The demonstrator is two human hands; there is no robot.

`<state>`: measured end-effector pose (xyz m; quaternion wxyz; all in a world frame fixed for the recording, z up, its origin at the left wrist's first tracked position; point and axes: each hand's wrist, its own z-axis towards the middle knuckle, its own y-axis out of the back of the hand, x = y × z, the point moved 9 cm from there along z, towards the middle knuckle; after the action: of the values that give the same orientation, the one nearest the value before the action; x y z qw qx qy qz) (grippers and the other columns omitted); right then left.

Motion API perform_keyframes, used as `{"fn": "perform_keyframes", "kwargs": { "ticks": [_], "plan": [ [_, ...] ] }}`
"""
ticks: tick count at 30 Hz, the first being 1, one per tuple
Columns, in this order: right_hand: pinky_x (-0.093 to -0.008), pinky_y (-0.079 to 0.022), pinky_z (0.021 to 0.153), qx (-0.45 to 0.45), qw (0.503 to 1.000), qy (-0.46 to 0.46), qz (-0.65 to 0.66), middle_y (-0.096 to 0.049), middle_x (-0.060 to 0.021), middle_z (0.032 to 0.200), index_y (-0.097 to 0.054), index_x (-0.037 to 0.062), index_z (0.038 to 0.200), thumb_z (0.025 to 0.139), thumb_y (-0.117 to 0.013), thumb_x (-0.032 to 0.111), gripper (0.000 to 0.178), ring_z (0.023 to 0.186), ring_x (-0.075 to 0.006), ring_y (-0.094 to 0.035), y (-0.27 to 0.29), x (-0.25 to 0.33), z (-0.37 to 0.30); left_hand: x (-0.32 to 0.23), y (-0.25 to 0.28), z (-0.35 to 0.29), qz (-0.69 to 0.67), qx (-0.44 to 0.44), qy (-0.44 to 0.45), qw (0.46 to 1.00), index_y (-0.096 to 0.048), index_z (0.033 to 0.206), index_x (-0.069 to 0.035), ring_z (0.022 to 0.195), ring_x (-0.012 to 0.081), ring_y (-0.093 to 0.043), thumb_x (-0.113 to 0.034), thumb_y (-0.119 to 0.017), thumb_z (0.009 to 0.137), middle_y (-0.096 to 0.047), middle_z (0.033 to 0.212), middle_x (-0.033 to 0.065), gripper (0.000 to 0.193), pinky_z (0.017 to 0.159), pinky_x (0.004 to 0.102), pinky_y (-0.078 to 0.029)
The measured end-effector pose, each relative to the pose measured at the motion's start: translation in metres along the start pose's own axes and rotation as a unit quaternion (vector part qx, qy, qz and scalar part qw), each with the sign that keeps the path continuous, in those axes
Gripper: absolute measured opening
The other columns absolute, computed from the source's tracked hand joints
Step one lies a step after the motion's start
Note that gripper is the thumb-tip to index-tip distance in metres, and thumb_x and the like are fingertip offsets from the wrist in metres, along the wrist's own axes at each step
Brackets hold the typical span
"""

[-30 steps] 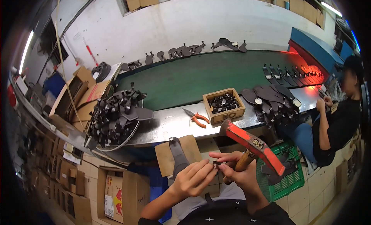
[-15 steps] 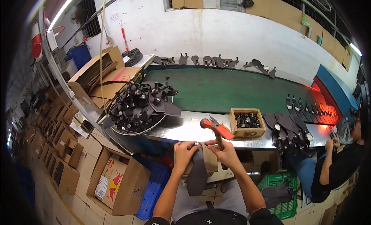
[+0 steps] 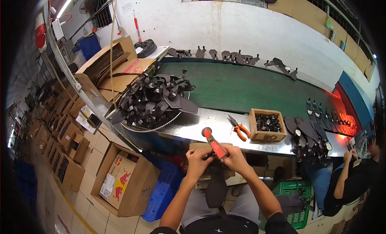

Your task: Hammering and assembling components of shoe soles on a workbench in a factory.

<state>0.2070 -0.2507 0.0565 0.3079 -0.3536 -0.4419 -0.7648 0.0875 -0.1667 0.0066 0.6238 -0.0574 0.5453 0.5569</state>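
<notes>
A dark grey shoe sole [image 3: 216, 187] hangs lengthwise over my lap, its far end on a brown block [image 3: 200, 146]. My left hand [image 3: 197, 161] pinches at that far end, where fingers hide what they grip. My right hand [image 3: 237, 159] is closed round a hammer [image 3: 217, 146] with a red-sided head; its round face points away from me, and its fingers are also close to the sole's end. Beyond the hammer, pliers [image 3: 239, 128] with orange handles lie on the metal bench edge [image 3: 189, 127].
A wire basket [image 3: 150, 128] heaped with dark heeled soles stands left, beside cardboard boxes [image 3: 120, 181]. Right of the pliers is a wooden box [image 3: 268, 135] of small black parts. Behind runs a green conveyor belt [image 3: 237, 87]. A co-worker [image 3: 341, 177] sits at the right near more soles [image 3: 305, 133].
The view has shifted, so the bench appears farther right. The hammer has moved away from in front of the pliers, and my hands have come closer together over the sole's far end.
</notes>
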Motion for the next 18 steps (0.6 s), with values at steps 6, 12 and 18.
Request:
{"fn": "perform_keyframes", "kwargs": {
  "ticks": [6, 12, 18],
  "plan": [
    [-0.0418, -0.049, 0.069, -0.025, 0.996, 0.061, -0.065, -0.063, -0.0182, 0.084, -0.063, 0.0023, 0.096, 0.073, -0.064, -0.004, 0.024, 0.078, -0.0391, -0.062, 0.004, 0.009, -0.005, -0.005, 0.001, 0.001, 0.001, 0.005, -0.008, 1.000, -0.073, 0.100, -0.015, 0.086, 0.0195, -0.065, -0.022, -0.077, 0.075, -0.071, 0.092, 0.0033, 0.026, 0.095, 0.0417, -0.030],
    [-0.0394, -0.051, 0.075, 0.009, 0.998, 0.037, -0.056, -0.066, -0.0145, 0.094, -0.065, 0.0034, 0.098, 0.076, -0.067, -0.001, 0.023, 0.085, -0.0369, -0.063, -0.003, 0.011, -0.001, -0.003, 0.002, 0.005, -0.020, 0.010, -0.033, 0.999, -0.073, 0.099, -0.013, 0.082, 0.0213, -0.066, -0.017, -0.077, 0.074, -0.072, 0.091, 0.0034, 0.026, 0.090, 0.0392, -0.035],
    [-0.0355, -0.051, 0.075, -0.039, 0.995, 0.048, -0.078, -0.066, -0.0118, 0.091, -0.064, 0.0011, 0.101, 0.087, -0.067, 0.007, 0.016, 0.080, -0.0311, -0.065, 0.004, 0.019, -0.007, 0.015, -0.013, 0.012, -0.233, 0.088, 0.077, 0.965, -0.073, 0.103, -0.005, 0.083, 0.0218, -0.069, -0.008, -0.079, 0.069, -0.073, 0.091, 0.0107, 0.034, 0.074, 0.0321, -0.052]
  ]
}}
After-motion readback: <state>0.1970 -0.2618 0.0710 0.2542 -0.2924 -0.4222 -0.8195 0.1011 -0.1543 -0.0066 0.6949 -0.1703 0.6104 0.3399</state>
